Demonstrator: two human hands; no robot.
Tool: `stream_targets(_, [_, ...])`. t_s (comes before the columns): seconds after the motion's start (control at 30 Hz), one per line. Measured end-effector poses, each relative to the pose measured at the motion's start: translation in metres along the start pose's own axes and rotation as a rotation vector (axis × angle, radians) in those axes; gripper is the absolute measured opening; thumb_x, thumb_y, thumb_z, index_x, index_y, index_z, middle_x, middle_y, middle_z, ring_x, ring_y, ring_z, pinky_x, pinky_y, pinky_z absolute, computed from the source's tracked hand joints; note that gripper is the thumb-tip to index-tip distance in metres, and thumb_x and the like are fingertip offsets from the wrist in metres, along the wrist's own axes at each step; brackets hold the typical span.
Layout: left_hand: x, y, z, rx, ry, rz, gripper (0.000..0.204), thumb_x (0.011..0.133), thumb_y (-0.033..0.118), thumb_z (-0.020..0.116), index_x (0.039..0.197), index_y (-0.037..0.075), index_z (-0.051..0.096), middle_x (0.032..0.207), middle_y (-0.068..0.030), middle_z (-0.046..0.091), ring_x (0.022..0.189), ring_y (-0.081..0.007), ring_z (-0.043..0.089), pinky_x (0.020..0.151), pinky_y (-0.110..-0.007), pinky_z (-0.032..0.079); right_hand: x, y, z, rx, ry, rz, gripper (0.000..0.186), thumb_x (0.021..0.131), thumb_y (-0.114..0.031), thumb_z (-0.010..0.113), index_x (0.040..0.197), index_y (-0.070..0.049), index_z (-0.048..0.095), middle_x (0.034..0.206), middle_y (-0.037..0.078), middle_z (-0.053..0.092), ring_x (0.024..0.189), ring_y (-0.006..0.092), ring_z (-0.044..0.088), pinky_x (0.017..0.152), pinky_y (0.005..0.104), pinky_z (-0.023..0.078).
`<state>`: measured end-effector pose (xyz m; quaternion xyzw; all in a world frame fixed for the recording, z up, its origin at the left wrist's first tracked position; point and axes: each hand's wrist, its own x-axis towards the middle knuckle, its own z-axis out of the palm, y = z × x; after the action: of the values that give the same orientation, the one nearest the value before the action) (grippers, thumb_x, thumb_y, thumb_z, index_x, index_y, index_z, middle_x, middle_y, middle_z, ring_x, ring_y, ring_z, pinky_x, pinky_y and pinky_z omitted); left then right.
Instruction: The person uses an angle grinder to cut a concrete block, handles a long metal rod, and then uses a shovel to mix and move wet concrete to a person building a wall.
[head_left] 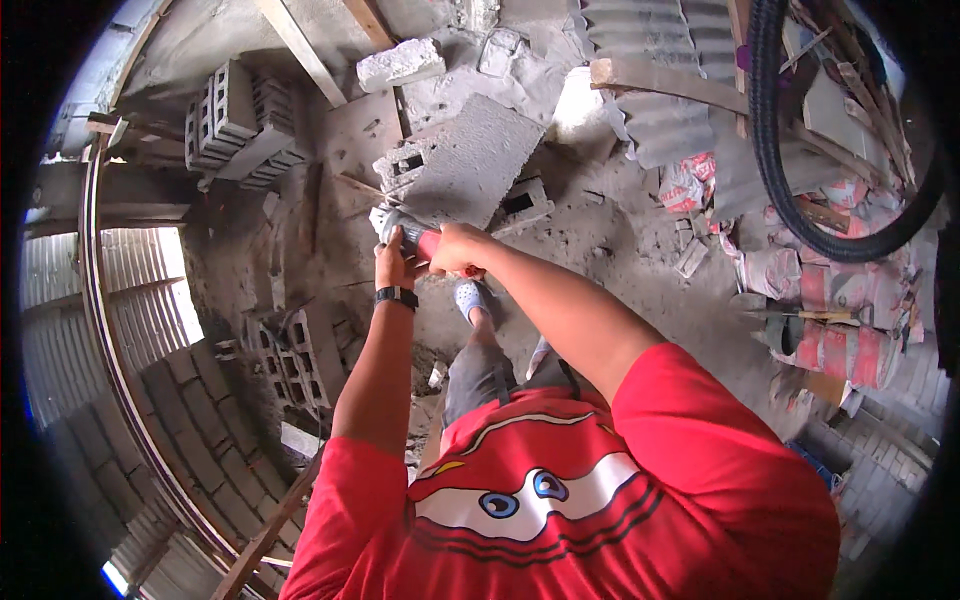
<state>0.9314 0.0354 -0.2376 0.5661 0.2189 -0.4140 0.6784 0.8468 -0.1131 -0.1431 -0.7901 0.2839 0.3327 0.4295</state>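
Both my hands grip a red and grey power tool [416, 236] that looks like an angle grinder. My left hand [393, 262] is wrapped round its front part, near the pale dusty head. Round the red rear body my right hand [458, 250] is closed. The tool's head lies close to the near left edge of a grey concrete slab [478, 160]; whether it touches I cannot tell. That slab rests tilted on hollow concrete blocks [527, 203], just beyond my hands.
Hollow blocks are stacked at the far left [222, 115] and near left [300, 355]. White-and-red sacks [825, 285] and corrugated sheets [655, 85] lie on the right. A black ribbed hose [765, 110] loops at the upper right. My foot in a clog [468, 297] stands below the tool.
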Motion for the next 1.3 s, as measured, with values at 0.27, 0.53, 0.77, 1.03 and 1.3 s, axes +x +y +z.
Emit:
stream_targets(0.27, [0.010,-0.005,-0.004,0.017,0.020,0.027,0.045,0.090,0.035,0.062,0.115,0.008,0.036,0.096,-0.0151,0.055,0.079,-0.0320,0.063,0.061,-0.055,0.058,0.000,0.000,0.002,-0.006,0.047,-0.003,0.029,0.060,-0.017,0.075,0.082,0.001,0.068,0.073,0.015,0.068,0.057,0.0226,0.065,0.049,0.0367,0.053])
stream_targets(0.53, [-0.003,-0.008,0.015,-0.008,0.132,0.067,0.033,0.092,0.035,0.060,0.097,0.004,0.049,0.077,-0.0145,0.059,0.061,-0.0295,0.065,0.048,-0.048,0.057,0.006,0.007,0.001,0.017,0.019,0.036,0.040,0.059,-0.019,0.076,0.092,0.003,0.069,0.082,0.019,0.069,0.067,0.0266,0.069,0.056,0.0388,0.055])
stream_targets(0.77, [0.001,-0.015,0.017,0.012,0.156,0.027,0.037,0.092,0.036,0.060,0.101,0.002,0.049,0.076,-0.0149,0.059,0.061,-0.0312,0.065,0.051,-0.051,0.057,0.012,0.014,0.001,-0.033,-0.041,-0.002,0.048,0.058,-0.017,0.076,0.098,0.007,0.061,0.076,0.019,0.067,0.059,0.0260,0.066,0.050,0.0399,0.054])
stream_targets(1.03, [0.004,-0.026,0.026,0.003,0.187,0.026,0.038,0.092,0.037,0.060,0.103,0.002,0.051,0.078,-0.0173,0.061,0.061,-0.0336,0.066,0.051,-0.052,0.058,0.011,0.024,-0.004,0.015,-0.115,0.069,0.040,0.059,-0.011,0.074,0.091,0.007,0.061,0.066,0.016,0.063,0.051,0.0255,0.061,0.040,0.0404,0.050])
stream_targets(1.3, [0.013,-0.026,0.010,-0.001,0.064,0.008,0.059,0.089,0.037,0.063,0.122,0.002,0.030,0.097,-0.0238,0.057,0.073,-0.0389,0.066,0.058,-0.057,0.058,0.005,0.019,-0.003,-0.007,-0.054,0.035,0.031,0.059,-0.017,0.077,0.079,0.005,0.067,0.071,0.019,0.066,0.056,0.0291,0.065,0.050,0.0414,0.054])
